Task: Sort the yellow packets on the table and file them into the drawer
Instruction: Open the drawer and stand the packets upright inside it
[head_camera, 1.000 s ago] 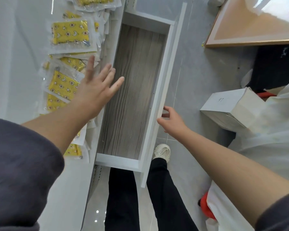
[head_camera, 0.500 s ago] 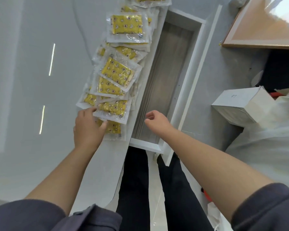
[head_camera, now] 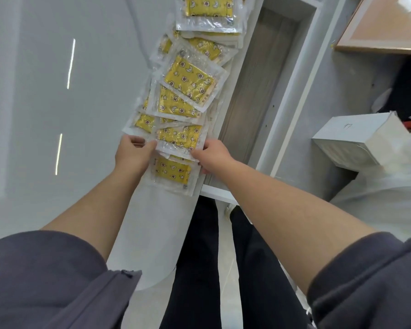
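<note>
Several yellow packets (head_camera: 188,84) in clear wrappers lie overlapped in a row along the right edge of the white table (head_camera: 57,115). My left hand (head_camera: 133,154) pinches the left edge of a near yellow packet (head_camera: 179,137), and my right hand (head_camera: 210,155) grips its right edge. Another packet (head_camera: 172,173) lies just below it, between my wrists. The open drawer (head_camera: 259,86), white-framed with a grey wood-grain floor, stands to the right of the packets with nothing visible inside.
A white cardboard box (head_camera: 356,138) sits on the grey floor to the right of the drawer. A wood-framed board (head_camera: 384,27) leans at the top right. My legs in black trousers (head_camera: 223,269) stand below the drawer front.
My right hand has left the drawer and come over to the packets. Both hands now take hold of one near packet by its edges. The view has shifted closer to the pile.
</note>
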The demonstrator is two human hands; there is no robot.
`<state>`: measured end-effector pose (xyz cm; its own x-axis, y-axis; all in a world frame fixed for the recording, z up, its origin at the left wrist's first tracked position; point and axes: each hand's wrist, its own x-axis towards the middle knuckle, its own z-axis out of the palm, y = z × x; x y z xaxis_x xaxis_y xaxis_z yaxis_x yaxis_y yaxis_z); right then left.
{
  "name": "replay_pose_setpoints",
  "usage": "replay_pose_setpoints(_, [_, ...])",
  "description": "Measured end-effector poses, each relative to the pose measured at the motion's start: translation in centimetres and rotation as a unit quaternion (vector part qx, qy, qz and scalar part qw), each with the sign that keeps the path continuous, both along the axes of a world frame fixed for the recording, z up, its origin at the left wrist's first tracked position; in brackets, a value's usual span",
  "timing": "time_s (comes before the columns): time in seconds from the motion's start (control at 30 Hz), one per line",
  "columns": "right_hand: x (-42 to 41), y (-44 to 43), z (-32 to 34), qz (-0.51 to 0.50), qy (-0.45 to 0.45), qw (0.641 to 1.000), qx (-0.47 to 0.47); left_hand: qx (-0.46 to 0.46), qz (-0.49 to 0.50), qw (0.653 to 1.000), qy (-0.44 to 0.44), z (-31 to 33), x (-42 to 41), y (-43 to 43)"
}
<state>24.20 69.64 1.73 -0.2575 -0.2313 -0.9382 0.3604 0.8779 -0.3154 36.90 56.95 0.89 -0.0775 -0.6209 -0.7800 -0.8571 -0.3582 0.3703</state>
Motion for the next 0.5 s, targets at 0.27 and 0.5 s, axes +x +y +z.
replay_pose_setpoints(0.27, [0.9, 1.6, 0.6, -0.114, -0.068, 0.991, 0.016, 0.065, -0.037, 0.997, -0.019, 0.4, 3.1, 1.1])
replay_pose_setpoints(0.5, [1.4, 2.0, 0.8, -0.157, -0.098, 0.983, 0.010, 0.112, -0.115, 0.986, 0.034, 0.8, 4.0, 1.5])
